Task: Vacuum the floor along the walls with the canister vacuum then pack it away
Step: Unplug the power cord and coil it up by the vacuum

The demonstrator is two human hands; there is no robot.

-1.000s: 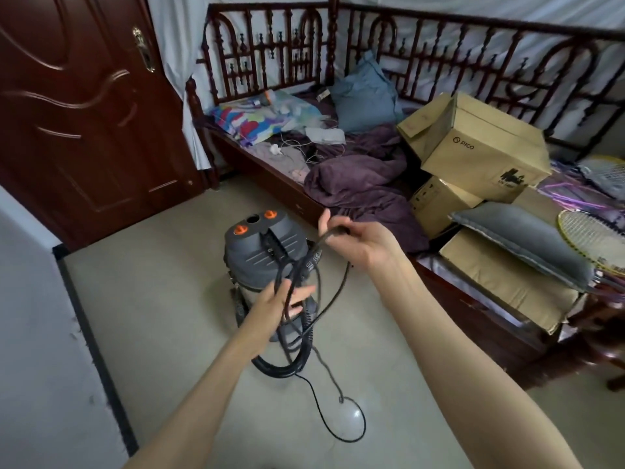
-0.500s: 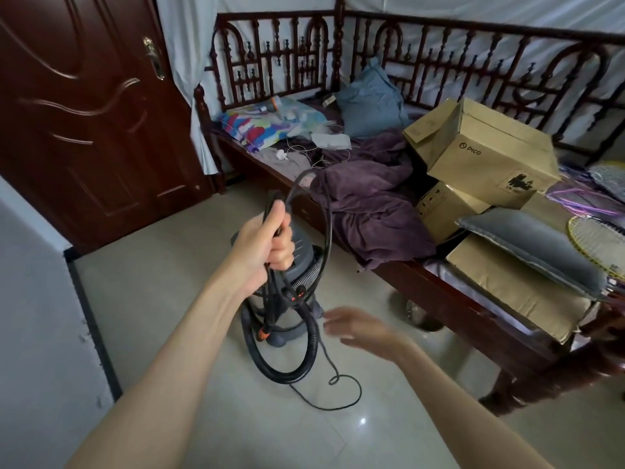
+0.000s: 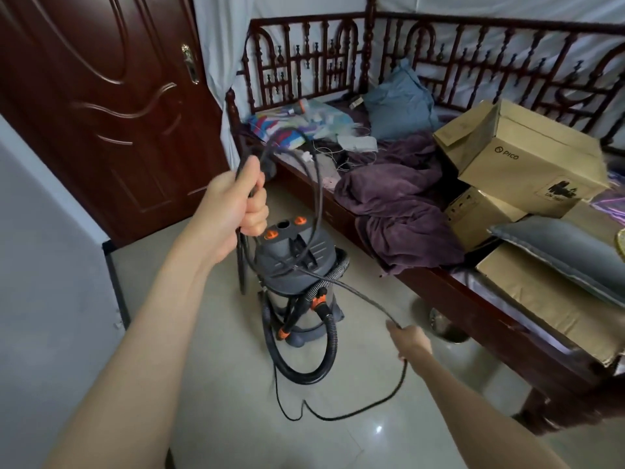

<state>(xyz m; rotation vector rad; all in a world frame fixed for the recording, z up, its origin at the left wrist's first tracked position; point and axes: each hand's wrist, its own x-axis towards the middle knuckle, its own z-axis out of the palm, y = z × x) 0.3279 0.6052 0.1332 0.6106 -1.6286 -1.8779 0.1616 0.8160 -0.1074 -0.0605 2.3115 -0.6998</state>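
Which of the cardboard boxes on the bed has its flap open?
The top brown cardboard box printed "PICO": its flap stands open at the left end. The smaller box under it looks closed.

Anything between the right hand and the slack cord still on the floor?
Nothing visible. The right hand already grips the power cord, whose slack trails on bare floor tiles, apart from the vacuum hose. The left hand holds the coils.

From my remote seat I saw a dark wooden door [image 3: 101, 96] at left, a carved daybed [image 3: 439, 62] bearing a purple blanket [image 3: 399, 211], cardboard boxes [image 3: 527, 160], a blue pillow [image 3: 395, 113] and a grey cushion [image 3: 558, 255].
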